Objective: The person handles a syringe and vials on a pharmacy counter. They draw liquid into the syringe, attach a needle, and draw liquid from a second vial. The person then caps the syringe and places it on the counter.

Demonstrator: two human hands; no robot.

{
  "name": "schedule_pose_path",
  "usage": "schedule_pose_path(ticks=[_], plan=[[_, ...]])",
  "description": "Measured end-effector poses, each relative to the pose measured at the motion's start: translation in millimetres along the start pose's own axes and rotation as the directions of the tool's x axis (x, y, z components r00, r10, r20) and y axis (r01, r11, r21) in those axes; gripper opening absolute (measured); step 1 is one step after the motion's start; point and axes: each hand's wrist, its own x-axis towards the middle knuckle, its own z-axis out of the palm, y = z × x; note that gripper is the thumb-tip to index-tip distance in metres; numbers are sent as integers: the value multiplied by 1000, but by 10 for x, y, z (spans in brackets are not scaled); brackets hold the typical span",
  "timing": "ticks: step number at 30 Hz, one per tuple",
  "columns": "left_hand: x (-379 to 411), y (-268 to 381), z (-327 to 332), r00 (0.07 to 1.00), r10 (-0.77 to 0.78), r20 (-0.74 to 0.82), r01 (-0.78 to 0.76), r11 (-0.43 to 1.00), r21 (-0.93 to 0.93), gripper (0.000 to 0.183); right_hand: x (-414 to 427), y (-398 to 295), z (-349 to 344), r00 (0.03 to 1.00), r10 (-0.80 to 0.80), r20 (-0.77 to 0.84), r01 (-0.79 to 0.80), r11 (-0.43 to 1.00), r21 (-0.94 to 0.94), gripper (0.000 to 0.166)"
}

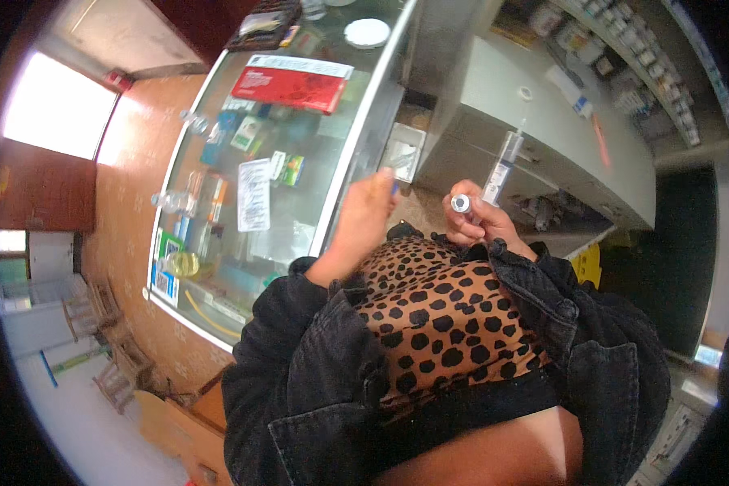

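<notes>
My left hand (367,203) is curled, slightly blurred, around a small blue object (395,189) that is mostly hidden by the fingers. To its right, my right hand (483,219) holds a small vial (460,203) with its round metal-rimmed top facing the camera. The same hand also grips a large clear plastic syringe (503,170), which slants up and to the right, its narrow end pointing away from me. Dark markings show on the syringe barrel. The two hands are apart, in front of my leopard-print top.
On the left stands a glass display counter (291,231) bearing a red box (291,87), a printed card (254,195) and glass bottles. Beyond my right hand is a pale worktop (498,73) with a small round item (525,93). Below lies a white box (404,152); shelves hold many small containers.
</notes>
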Motion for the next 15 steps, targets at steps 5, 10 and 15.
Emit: schedule_pose_path(ticks=[5,10,15], plan=[[510,-296,129,905,-374,202,418,869,-265,34,-327,-340,-204,973,-184,-140,174,982,-80,23],[883,-424,417,873,-395,286,477,812,-335,27,-549,-514,-314,940,-242,-241,221,969,-111,25],[992,-360,736,855,-265,446,419,860,-291,26,-772,-484,-416,910,-263,-321,200,955,-218,23]])
